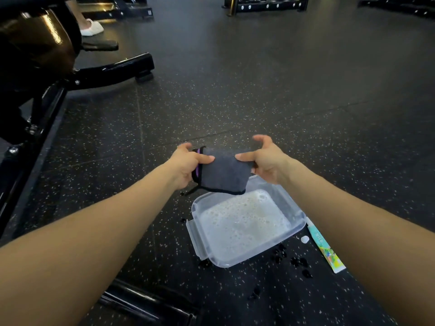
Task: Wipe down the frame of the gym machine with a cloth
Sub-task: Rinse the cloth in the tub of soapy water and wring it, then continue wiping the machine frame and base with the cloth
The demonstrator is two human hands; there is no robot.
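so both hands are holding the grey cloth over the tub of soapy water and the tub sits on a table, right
Not quite. The head view shows the left hand and right hand holding the grey cloth above the tub of soapy water, but the tub sits on the speckled gym floor, not on a table.

Machine frame (pixel 106 71) left; floor (pixel 282 90) ahead seemingly open.

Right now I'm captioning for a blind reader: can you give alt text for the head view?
Both hands, left hand and right hand, hold a folded grey cloth above a clear container of foamy water on a speckled gym floor; a black machine frame stands left.
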